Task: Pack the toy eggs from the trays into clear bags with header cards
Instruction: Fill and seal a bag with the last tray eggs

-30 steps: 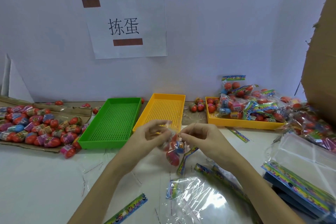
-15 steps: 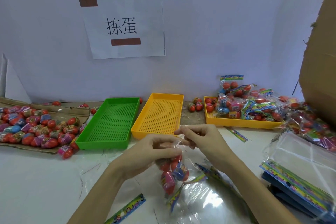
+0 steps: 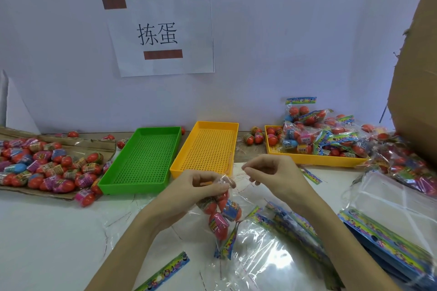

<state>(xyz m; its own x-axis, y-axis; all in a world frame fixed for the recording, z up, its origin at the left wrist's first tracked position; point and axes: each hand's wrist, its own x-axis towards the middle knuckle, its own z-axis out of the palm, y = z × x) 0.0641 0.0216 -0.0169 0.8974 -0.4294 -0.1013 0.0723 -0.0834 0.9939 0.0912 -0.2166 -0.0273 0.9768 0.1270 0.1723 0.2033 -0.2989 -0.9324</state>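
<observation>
My left hand (image 3: 201, 186) grips the bunched top of a clear bag (image 3: 224, 196) just in front of the empty yellow tray (image 3: 208, 125). Three toy eggs (image 3: 220, 217) hang inside it, with the colourful header card (image 3: 225, 244) dangling at the bottom. A little to the right, my right hand (image 3: 272, 172) has thumb and forefinger pinched on thin clear film at the bag's mouth. Loose toy eggs (image 3: 47, 168) lie heaped on cardboard at the left.
An empty green tray (image 3: 142, 130) stands beside the yellow one. A second yellow tray (image 3: 314, 162) at the back right holds packed bags (image 3: 319, 134). Empty bags (image 3: 272, 257) lie under my hands, a stack (image 3: 390, 231) at the right. A cardboard box (image 3: 416, 78) rises far right.
My left hand lowered the bag of eggs toward the table. My right hand drew away from the bag's top, up and to the right, opening a gap between the hands.
</observation>
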